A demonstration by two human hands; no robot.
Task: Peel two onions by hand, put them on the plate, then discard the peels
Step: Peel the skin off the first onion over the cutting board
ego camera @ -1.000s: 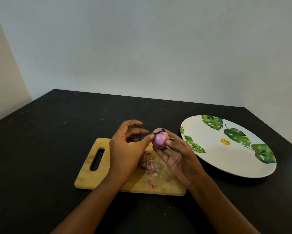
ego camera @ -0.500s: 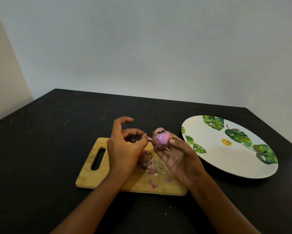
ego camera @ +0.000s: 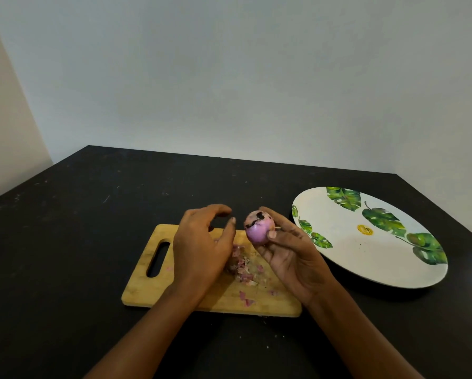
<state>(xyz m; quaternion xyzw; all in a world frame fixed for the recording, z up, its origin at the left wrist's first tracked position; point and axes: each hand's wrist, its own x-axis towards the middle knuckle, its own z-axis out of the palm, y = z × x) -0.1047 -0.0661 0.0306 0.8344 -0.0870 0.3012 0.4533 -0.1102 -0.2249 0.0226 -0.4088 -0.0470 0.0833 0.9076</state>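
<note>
My right hand (ego camera: 289, 253) grips a small purple onion (ego camera: 257, 228) above the wooden cutting board (ego camera: 147, 280). The onion is mostly peeled, with dark skin left on its top. My left hand (ego camera: 202, 247) hovers just left of the onion, fingers loosely curved and holding nothing. A pile of purple peel scraps (ego camera: 244, 269) lies on the board under the hands. The white plate (ego camera: 347, 250) with green leaf prints sits to the right and holds no onion. A second onion is not in sight.
The black table (ego camera: 65, 242) runs back to a pale wall and ends at a corner behind the plate. A few small peel crumbs (ego camera: 267, 346) lie on the table in front of the board.
My left hand has let go of a peel piece and opened, drawing slightly away from the onion. My right hand has turned the onion a little.
</note>
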